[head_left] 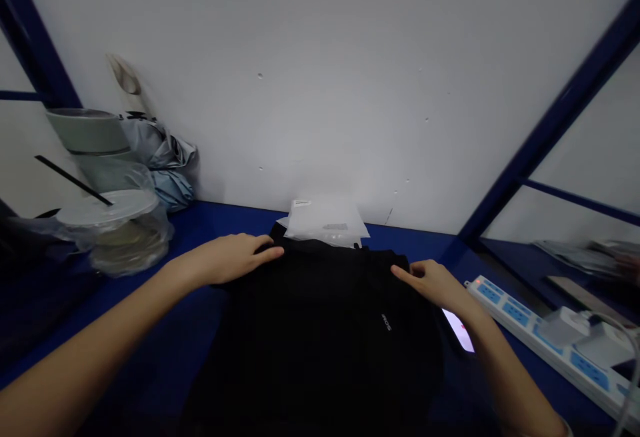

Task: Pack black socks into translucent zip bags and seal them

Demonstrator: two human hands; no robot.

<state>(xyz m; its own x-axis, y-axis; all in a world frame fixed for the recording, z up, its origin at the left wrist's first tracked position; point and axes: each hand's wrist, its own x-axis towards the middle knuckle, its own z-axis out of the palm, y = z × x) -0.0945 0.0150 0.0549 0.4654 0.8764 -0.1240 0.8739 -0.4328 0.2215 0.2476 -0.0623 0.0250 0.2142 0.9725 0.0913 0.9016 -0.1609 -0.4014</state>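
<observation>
A black garment [320, 337] with small pale lettering on its right side spreads across the blue tabletop toward me; its lower part fades into the dark at the bottom of the view. My left hand [237, 257] grips its far left edge, thumb on top and the other fingers partly hidden by the cloth. At the far right corner, my right hand [430, 282] pinches the fabric between thumb and fingers. Just beyond the garment's far edge lies a white plastic packet [327, 220] with a small label.
On the left stand a lidded cup [117, 224] with a black straw in a clear bag, a pale green container [90, 132] and a folded umbrella [173, 187]. To the right are a lit phone [459, 330] and a power strip [525, 334] with plugged-in chargers. A white wall rises behind.
</observation>
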